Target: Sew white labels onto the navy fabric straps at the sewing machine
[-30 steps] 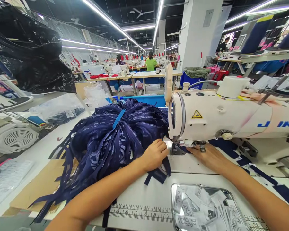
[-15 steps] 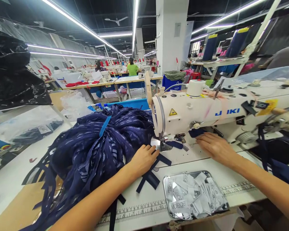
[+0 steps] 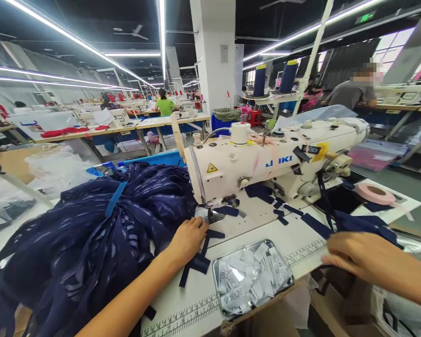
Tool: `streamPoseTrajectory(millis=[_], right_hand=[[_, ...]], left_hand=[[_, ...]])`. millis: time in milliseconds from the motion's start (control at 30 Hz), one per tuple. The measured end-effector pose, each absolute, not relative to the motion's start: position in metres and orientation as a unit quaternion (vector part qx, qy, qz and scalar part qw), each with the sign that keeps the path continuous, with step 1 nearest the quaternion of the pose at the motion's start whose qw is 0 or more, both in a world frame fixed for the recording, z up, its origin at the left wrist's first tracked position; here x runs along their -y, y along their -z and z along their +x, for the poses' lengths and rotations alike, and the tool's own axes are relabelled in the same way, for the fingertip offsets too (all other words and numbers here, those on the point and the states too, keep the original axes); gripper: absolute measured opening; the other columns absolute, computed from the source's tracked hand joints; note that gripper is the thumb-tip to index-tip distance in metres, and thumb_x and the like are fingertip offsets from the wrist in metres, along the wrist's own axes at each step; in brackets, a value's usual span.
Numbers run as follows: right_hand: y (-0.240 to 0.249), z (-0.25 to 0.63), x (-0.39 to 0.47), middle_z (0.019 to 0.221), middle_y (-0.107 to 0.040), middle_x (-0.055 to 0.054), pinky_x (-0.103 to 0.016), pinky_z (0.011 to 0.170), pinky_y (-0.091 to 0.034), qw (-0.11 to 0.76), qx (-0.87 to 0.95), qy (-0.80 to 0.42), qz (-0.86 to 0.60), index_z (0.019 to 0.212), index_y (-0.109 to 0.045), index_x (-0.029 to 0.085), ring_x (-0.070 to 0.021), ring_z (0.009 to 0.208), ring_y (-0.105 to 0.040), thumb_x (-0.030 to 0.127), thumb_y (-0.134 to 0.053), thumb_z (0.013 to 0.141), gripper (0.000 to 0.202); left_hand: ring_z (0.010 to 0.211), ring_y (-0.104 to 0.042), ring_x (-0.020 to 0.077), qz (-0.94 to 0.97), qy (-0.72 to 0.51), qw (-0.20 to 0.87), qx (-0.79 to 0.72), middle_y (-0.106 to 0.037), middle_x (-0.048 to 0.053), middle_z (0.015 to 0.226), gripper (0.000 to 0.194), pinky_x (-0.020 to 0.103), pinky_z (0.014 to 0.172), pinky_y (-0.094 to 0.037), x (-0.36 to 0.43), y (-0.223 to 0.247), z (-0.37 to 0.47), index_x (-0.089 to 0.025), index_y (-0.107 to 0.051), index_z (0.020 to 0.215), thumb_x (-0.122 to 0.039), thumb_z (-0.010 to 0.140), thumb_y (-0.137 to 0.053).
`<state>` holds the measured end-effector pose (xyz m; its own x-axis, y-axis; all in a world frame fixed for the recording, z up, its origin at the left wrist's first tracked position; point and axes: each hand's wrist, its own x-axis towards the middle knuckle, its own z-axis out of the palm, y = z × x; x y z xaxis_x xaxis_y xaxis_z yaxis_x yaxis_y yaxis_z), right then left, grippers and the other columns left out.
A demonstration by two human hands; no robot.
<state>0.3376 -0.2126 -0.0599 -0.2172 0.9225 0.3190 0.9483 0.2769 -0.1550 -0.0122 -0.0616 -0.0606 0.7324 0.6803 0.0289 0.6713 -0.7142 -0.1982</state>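
My left hand point(image 3: 187, 241) rests at the needle end of a white sewing machine point(image 3: 231, 171), fingertips on the metal plate beside the presser foot point(image 3: 214, 214). Its fingers are fairly flat; no held thing shows. Cut navy strips point(image 3: 198, 264) lie under and beside this hand. At the front right table edge my right hand point(image 3: 352, 252) is curled, thumb below the fingers, close to navy fabric point(image 3: 366, 224). What it holds, if anything, is hidden. A metal tray point(image 3: 215, 271) of printed white labels point(image 3: 249, 278) sits between my hands.
A big tied bundle of navy strips point(image 3: 91, 229) covers the left side. More navy pieces point(image 3: 282, 210) lie behind the tray. A roll of pink tape point(image 3: 375, 193) sits at right. Below the edge is an open cardboard box point(image 3: 323, 313). Other people work farther off.
My right hand has left the navy piece beside the machine and moved right and toward me, to the table edge. My left hand stays by the presser foot. The view has turned right.
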Motion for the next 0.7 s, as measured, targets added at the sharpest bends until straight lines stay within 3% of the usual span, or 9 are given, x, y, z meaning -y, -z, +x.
streamPoseTrajectory(millis=[100, 200, 300, 400, 533, 700], right_hand=[[0.056, 0.319, 0.179, 0.052, -0.055, -0.002, -0.028, 0.045, -0.036, 0.137, 0.804, 0.032, -0.578, 0.055, -0.050, 0.022, -0.0156, 0.047, -0.052, 0.032, -0.042, 0.085, 0.032], [0.062, 0.293, 0.145, 0.085, -0.065, -0.007, -0.030, 0.069, -0.045, 0.199, 0.841, 0.031, -0.503, 0.086, -0.059, 0.019, -0.0184, 0.078, -0.059, 0.020, -0.035, 0.086, 0.024], [0.077, 0.268, 0.116, 0.109, -0.061, -0.009, -0.036, 0.087, -0.041, 0.220, 0.880, 0.047, -0.418, 0.109, -0.055, 0.016, -0.0214, 0.102, -0.053, 0.015, -0.034, 0.086, 0.031], [0.092, 0.259, 0.094, 0.110, -0.061, -0.010, -0.041, 0.089, -0.040, 0.201, 0.895, 0.059, -0.395, 0.109, -0.056, 0.015, -0.0243, 0.105, -0.051, 0.019, -0.036, 0.087, 0.030], [0.101, 0.272, 0.083, 0.106, -0.062, -0.012, -0.048, 0.089, -0.038, 0.185, 0.869, 0.080, -0.451, 0.101, -0.060, 0.014, -0.0274, 0.101, -0.053, 0.021, -0.039, 0.087, 0.027], [0.087, 0.281, 0.111, 0.108, -0.059, -0.012, -0.040, 0.087, -0.042, 0.216, 0.868, -0.006, -0.447, 0.093, -0.060, 0.016, -0.0232, 0.103, -0.051, 0.022, -0.043, 0.085, 0.020]], left_hand=[[0.075, -0.055, 0.0179, -0.932, -0.014, 0.091, 0.350, -0.056, 0.006, 0.081, 0.018, 0.031, 0.067, -0.040, 0.062, 0.058, -0.009, -0.015, -0.057, 0.083, -0.007, 0.080, -0.041], [0.079, -0.054, 0.0190, -0.938, 0.019, 0.113, 0.327, -0.056, 0.007, 0.085, 0.015, 0.031, 0.069, -0.040, 0.065, 0.055, -0.007, -0.015, -0.056, 0.078, -0.008, 0.078, -0.043], [0.083, -0.052, 0.0207, -0.948, 0.064, 0.121, 0.288, -0.058, 0.008, 0.086, 0.013, 0.034, 0.075, -0.040, 0.069, 0.055, -0.002, -0.014, -0.055, 0.075, -0.008, 0.075, -0.044], [0.075, -0.053, 0.0179, -0.947, 0.128, 0.038, 0.291, -0.058, 0.006, 0.075, 0.017, 0.031, 0.072, -0.041, 0.073, 0.060, 0.005, -0.014, -0.054, 0.077, -0.005, 0.074, -0.040], [0.071, -0.056, 0.0133, -0.895, 0.229, -0.152, 0.351, -0.061, 0.003, 0.079, 0.025, 0.024, 0.066, -0.043, 0.076, 0.075, 0.011, -0.014, -0.055, 0.087, -0.004, 0.074, -0.037], [0.071, -0.057, 0.0133, -0.842, 0.246, -0.228, 0.423, -0.063, 0.002, 0.083, 0.020, 0.022, 0.060, -0.043, 0.074, 0.082, -0.001, -0.016, -0.058, 0.087, -0.012, 0.075, -0.043]])
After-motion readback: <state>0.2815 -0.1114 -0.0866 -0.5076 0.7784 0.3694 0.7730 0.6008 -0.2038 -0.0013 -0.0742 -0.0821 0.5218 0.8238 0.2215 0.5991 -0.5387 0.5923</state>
